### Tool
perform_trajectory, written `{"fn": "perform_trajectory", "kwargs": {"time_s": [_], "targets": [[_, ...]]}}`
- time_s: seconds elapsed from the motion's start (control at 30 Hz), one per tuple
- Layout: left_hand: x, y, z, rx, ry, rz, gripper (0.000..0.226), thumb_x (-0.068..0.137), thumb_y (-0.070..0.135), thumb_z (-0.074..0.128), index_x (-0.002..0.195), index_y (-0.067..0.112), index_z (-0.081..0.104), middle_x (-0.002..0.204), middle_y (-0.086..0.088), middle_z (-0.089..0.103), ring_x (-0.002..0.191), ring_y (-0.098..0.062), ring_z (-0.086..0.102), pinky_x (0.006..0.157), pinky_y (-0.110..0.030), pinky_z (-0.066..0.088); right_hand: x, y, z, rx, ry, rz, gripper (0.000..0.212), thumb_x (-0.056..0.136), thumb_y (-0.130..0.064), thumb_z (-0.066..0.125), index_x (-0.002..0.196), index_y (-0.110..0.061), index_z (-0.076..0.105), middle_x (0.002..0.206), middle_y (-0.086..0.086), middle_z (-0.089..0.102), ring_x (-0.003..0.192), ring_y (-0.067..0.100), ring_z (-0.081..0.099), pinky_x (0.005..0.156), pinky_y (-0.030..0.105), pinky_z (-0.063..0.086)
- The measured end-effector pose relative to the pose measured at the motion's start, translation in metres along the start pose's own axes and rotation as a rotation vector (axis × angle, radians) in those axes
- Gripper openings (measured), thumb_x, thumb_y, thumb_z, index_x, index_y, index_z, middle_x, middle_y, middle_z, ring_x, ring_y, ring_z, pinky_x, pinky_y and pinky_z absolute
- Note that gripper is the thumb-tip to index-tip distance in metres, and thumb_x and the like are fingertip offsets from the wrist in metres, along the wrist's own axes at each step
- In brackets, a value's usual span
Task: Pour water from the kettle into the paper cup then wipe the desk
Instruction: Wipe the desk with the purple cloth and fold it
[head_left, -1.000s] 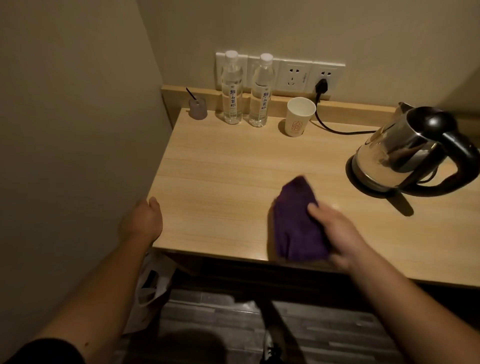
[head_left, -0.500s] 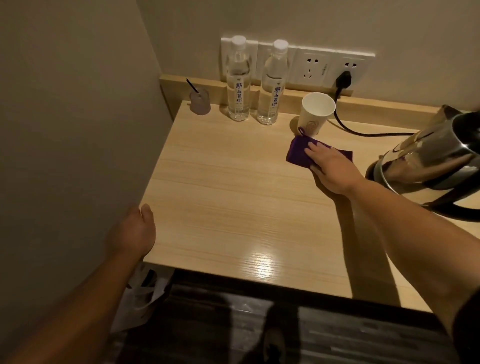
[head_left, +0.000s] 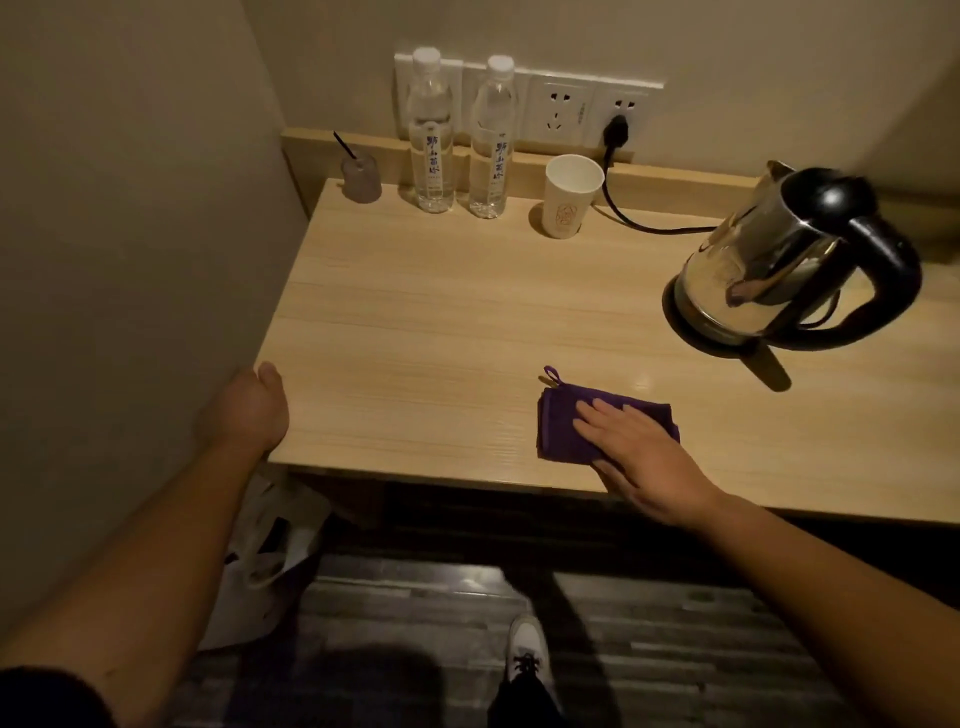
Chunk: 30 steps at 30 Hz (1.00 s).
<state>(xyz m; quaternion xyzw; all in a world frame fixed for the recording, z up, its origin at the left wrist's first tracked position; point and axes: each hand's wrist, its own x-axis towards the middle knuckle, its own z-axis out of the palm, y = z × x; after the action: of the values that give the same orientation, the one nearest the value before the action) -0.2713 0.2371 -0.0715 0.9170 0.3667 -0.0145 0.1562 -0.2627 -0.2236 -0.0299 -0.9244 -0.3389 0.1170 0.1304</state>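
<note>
A folded purple cloth (head_left: 558, 426) lies near the front edge of the light wooden desk (head_left: 441, 322). My right hand (head_left: 639, 447) lies flat on the cloth's right half, fingers together, pressing it to the desk. My left hand (head_left: 249, 410) holds the desk's front left corner, thumb on top and fingers hidden below the edge. The steel kettle (head_left: 769, 265) with a black handle stands on its base at the right. The white paper cup (head_left: 569, 200) stands upright at the back by the ledge; its inside is not visible.
Two clear water bottles (head_left: 431, 140) (head_left: 491, 145) and a small glass with a black stick (head_left: 361, 176) stand at the back left. The kettle's cord runs to a wall plug (head_left: 616, 130). A wall closes the left side. A white bag (head_left: 265, 561) sits on the floor below.
My right hand has slid the cloth from just in front of the paper cup back toward the desk's front edge. The left hand stays on the corner.
</note>
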Motion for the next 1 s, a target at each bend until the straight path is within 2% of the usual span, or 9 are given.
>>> {"fn": "perform_trajectory", "kwargs": {"time_s": [0.27,0.33,0.4,0.5,0.6,0.67,0.8,0.9,1.0], "targets": [[0.011,0.0,-0.004,-0.054,-0.186,-0.045,0.065,0.101,0.047,0.021,0.133,-0.004,0.043,0.135,-0.031,0.047,0.119,-0.047,0.048,0.101,-0.051,0.039,-0.043,-0.035,0.012,0.106,0.001,0.088,0.055,0.097,-0.02,0.05,0.143,-0.038,0.027,0.151,-0.019,0.02,0.141,-0.002,0.011,0.114,0.021,0.001],[0.002,-0.002,-0.013,-0.007,-0.228,-0.038,0.063,0.101,0.047,0.028,0.136,-0.003,0.04,0.138,-0.029,0.045,0.119,-0.046,0.048,0.099,-0.048,0.041,-0.051,-0.046,0.005,0.198,-0.019,0.133,0.052,0.097,-0.02,0.049,0.141,-0.04,0.027,0.149,-0.018,0.025,0.138,-0.004,0.017,0.115,0.021,0.01],[-0.022,-0.004,-0.026,0.05,-0.23,0.03,0.061,0.099,0.045,0.036,0.141,0.0,0.035,0.141,-0.026,0.043,0.12,-0.043,0.047,0.097,-0.047,0.042,-0.059,-0.058,-0.005,0.335,-0.074,0.227,0.047,0.099,-0.023,0.047,0.14,-0.041,0.035,0.146,-0.015,0.04,0.129,-0.002,0.036,0.111,0.025,0.026],[-0.068,-0.004,-0.046,0.09,-0.25,0.217,0.064,0.098,0.042,0.041,0.149,0.007,0.023,0.154,-0.019,0.025,0.134,-0.039,0.032,0.106,-0.047,0.034,-0.066,-0.089,-0.035,0.681,-0.245,0.37,0.03,0.099,-0.029,0.045,0.124,-0.044,0.054,0.117,-0.013,0.065,0.102,0.005,0.061,0.096,0.036,0.045],[-0.115,0.005,-0.067,0.101,-0.346,0.446,0.065,0.097,0.045,0.042,0.151,0.012,0.025,0.159,-0.012,0.02,0.141,-0.032,0.025,0.112,-0.044,0.028,-0.066,-0.126,-0.065,0.852,-0.386,0.391,0.027,0.099,-0.024,0.045,0.116,-0.038,0.061,0.106,-0.006,0.07,0.09,0.009,0.068,0.078,0.026,0.05],[-0.155,0.015,-0.092,0.034,-0.424,0.581,0.063,0.097,0.048,0.044,0.149,0.016,0.03,0.157,-0.007,0.026,0.138,-0.027,0.033,0.109,-0.039,0.032,-0.066,-0.153,-0.079,0.808,-0.427,0.337,0.028,0.099,-0.024,0.045,0.117,-0.041,0.059,0.108,-0.007,0.068,0.092,0.008,0.066,0.077,0.025,0.047],[-0.228,0.033,-0.157,-0.043,-0.539,0.833,0.07,0.092,0.052,0.055,0.15,0.024,0.028,0.154,0.002,0.033,0.135,-0.017,0.037,0.106,-0.032,0.034,-0.065,-0.201,-0.099,0.614,-0.434,0.184,0.032,0.099,-0.025,0.047,0.126,-0.04,0.056,0.112,-0.01,0.066,0.099,0.006,0.061,0.088,0.028,0.045],[-0.257,0.034,-0.196,-0.039,-0.614,0.917,0.077,0.087,0.048,0.064,0.15,0.025,0.027,0.151,0.001,0.039,0.133,-0.018,0.04,0.106,-0.035,0.037,-0.067,-0.234,-0.113,0.451,-0.366,0.075,0.035,0.095,-0.025,0.054,0.13,-0.032,0.053,0.121,-0.01,0.062,0.103,0.008,0.058,0.089,0.027,0.044],[-0.268,0.036,-0.217,0.05,-0.638,0.962,0.062,0.088,0.04,0.067,0.142,0.022,0.042,0.136,-0.003,0.055,0.117,-0.021,0.054,0.095,-0.038,0.046,-0.069,-0.254,-0.124,0.367,-0.258,0.046,0.03,0.089,-0.031,0.063,0.116,-0.028,0.05,0.112,-0.006,0.061,0.096,0.012,0.057,0.081,0.029,0.046]]}}
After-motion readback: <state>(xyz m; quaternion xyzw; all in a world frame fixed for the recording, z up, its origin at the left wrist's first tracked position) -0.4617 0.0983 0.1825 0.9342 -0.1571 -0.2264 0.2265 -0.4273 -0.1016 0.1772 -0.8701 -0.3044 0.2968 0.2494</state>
